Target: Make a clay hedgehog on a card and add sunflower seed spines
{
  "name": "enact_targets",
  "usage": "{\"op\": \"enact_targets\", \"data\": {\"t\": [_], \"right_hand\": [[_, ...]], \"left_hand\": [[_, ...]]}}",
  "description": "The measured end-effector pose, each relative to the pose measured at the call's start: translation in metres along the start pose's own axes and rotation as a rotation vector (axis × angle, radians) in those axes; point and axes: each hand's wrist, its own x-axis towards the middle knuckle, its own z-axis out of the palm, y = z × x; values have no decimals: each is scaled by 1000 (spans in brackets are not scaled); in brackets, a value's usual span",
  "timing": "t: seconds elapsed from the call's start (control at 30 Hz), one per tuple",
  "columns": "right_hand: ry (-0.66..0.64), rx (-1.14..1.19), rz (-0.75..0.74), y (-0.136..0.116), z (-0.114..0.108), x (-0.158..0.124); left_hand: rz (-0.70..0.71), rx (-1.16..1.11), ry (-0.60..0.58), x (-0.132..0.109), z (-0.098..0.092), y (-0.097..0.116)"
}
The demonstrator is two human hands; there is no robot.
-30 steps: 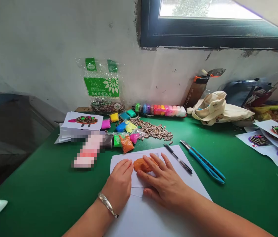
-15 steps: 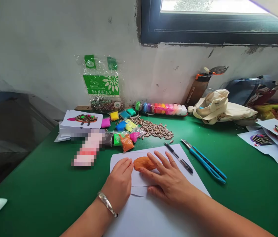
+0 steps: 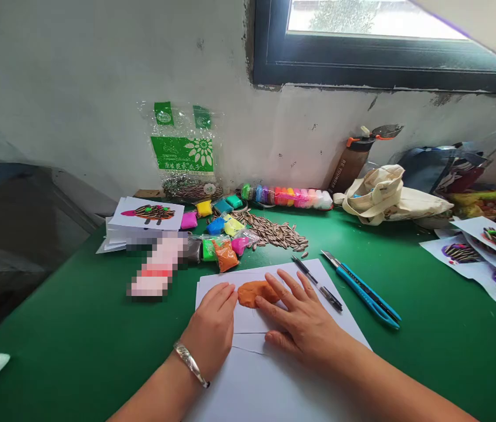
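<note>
Two bare hands work on a lump of flattened orange modelling clay (image 3: 250, 294), which lies near the far edge of white paper sheets (image 3: 248, 381) on a green table (image 3: 98, 351). The hands are apart from each other. The left hand (image 3: 215, 319), with a silver bangle (image 3: 190, 363) at its wrist, holds its fingers close together at the clay's left end; whether they pinch anything is hidden. The right hand (image 3: 298, 319) is spread, its fingertips over the clay's right part. The step in hand appears to be pressing and shaping the clay; the next move seems to call for light, even pressure so its edge keeps a smooth outline. A black pen (image 3: 318, 283) lies right of the clay, and beyond it a blue utility knife (image 3: 364, 290). Farther back are small packets of coloured clay, an orange packet (image 3: 226, 256) nearest, and scattered sunflower seeds (image 3: 278, 230). Seed-decorated animal pictures (image 3: 149, 214) lie at left, with similar cards (image 3: 463, 252) at right. Against a scuffed pale wall (image 3: 76, 88), below a dark-framed window (image 3: 375, 58), stand a clear seed bag (image 3: 182, 153) and a brown bottle (image 3: 349, 161), beside a cream cloth bag (image 3: 380, 193).
</note>
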Motion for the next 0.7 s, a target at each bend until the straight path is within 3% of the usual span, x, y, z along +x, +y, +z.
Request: {"op": "enact_targets", "data": {"t": [0.47, 0.7], "right_hand": [[-76, -1, -1, 2, -1, 0], [-53, -10, 23, 4, 2, -1]], "left_hand": [[2, 17, -29, 0, 0, 0], [11, 32, -31, 1, -1, 0]]}}
